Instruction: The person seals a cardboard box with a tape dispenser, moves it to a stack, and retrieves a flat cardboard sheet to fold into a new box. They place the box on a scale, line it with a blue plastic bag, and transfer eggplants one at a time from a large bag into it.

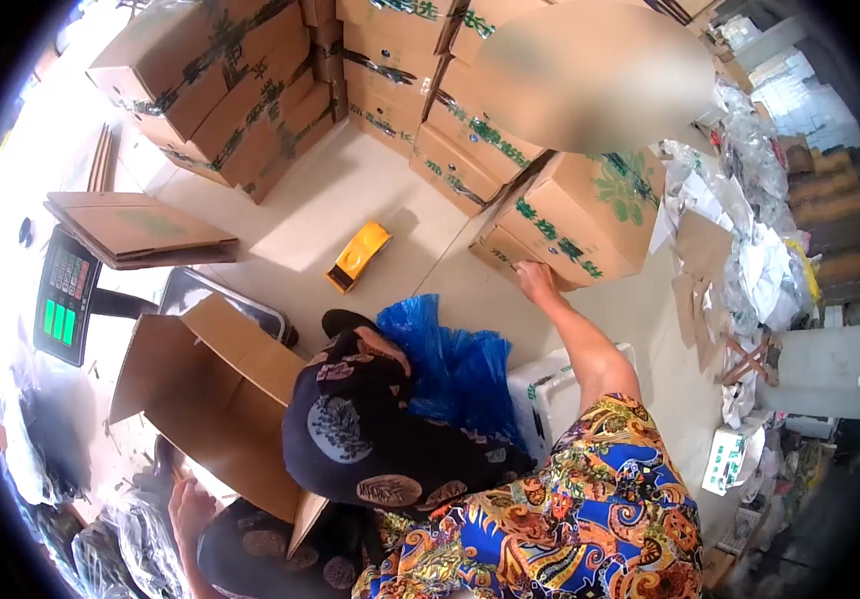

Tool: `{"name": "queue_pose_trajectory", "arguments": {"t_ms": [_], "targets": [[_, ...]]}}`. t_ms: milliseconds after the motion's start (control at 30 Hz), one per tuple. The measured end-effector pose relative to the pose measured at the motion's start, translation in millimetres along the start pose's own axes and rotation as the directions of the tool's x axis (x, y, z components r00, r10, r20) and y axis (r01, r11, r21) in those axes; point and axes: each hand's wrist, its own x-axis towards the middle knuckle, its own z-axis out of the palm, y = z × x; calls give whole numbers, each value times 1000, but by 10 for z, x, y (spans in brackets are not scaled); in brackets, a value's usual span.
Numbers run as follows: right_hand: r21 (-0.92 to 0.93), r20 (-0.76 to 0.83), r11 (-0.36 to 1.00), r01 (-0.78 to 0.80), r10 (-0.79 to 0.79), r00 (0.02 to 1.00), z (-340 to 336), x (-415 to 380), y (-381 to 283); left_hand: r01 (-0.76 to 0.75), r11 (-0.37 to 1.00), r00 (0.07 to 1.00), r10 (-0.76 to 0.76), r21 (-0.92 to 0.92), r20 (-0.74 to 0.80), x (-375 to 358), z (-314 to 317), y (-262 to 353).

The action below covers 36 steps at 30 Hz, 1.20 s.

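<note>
Right hand (535, 280) stretched out toward 1 o'clock, fingers laid on bottom edge of green-printed carton (599, 205), grip loose, nothing clasped. Carton lay just beyond fingertips. Left hand (190, 511) low at 7 o'clock beside open carton (220, 399), grip unreadable, far from printed carton.

Packing warehouse: stacked cartons (250, 90), scale (65, 295)
</note>
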Motion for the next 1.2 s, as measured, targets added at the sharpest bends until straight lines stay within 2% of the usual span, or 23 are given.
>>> {"name": "queue_pose_trajectory", "arguments": {"t_ms": [100,133,200,233,267,300,333,367,400,433,467,500,567,633,700,733,833,933,1033,1100,1167,1200], "targets": [[-43,1,998,-43,43,999,-202,179,-38,85,983,993,-70,-164,92,44,-94,-63],[-27,14,999,-32,32,999,-200,265,4,79,970,991,-51,-232,126,0,-76,-13],[11,39,1000,-13,13,999,-200,519,64,89,993,994,-84,-75,67,-63,138,347],[-97,31,995,12,-9,999,-40,685,225,101,995,994,-101,8,32,-101,170,438],[-199,36,979,38,-32,999,33,774,224,35,999,997,-36,5,63,-137,248,543],[-207,103,978,-22,44,994,82,741,296,-31,1000,995,31,-2,94,-165,301,618],[-216,235,976,-22,74,969,-50,702,180,-96,995,988,96,-13,123,-199,365,710],[-204,237,978,-44,93,967,-184,597,9,-165,958,985,148,233,90,-399,648,1079],[-198,224,978,-64,109,969,-234,540,-105,-81,970,994,60,228,96,-401,637,1177],[-97,187,995,17,1,982,-123,419,-53,-199,929,979,171,312,114,-479,681,1235],[-102,415,995,-10,52,908,-205,285,-284,-146,954,989,139,263,46,-463,634,1237],[-115,613,993,-33,97,784,-300,142,-538,-101,973,994,107,205,-21,-436,559,1211],[4,681,1000,30,-25,732,39,-249,-646,-118,986,990,126,118,-59,-384,377,1134],[-25,552,997,-70,72,831,143,-566,-1009,-124,989,986,131,78,-101,-398,328,1109],[116,473,986,-117,49,880,451,-711,-1238,-100,990,983,114,96,-147,-499,401,1173],[155,433,980,-126,47,900,614,-765,-1361,-126,988,985,135,93,-106,-518,410,1171],[226,335,962,-155,72,939,1037,-802,-1545,-116,984,989,128,133,-80,-609,491,1226],[250,266,941,-226,158,951,1065,-836,-1634,-139,980,985,152,140,-84,-656,390,1160],[490,338,784,-380,231,913,703,-689,-1344,-187,978,968,200,93,-151,-684,362,1185],[713,431,501,-490,238,870,385,-629,-1175,-251,965,946,261,77,-195,-727,367,1255],[828,377,358,-433,216,901,-44,-551,-1260,-339,936,908,351,91,-230,-743,480,1442],[873,350,282,-397,204,914,-278,-514,-1338,-408,907,896,420,106,-147,-790,551,1594]]}}
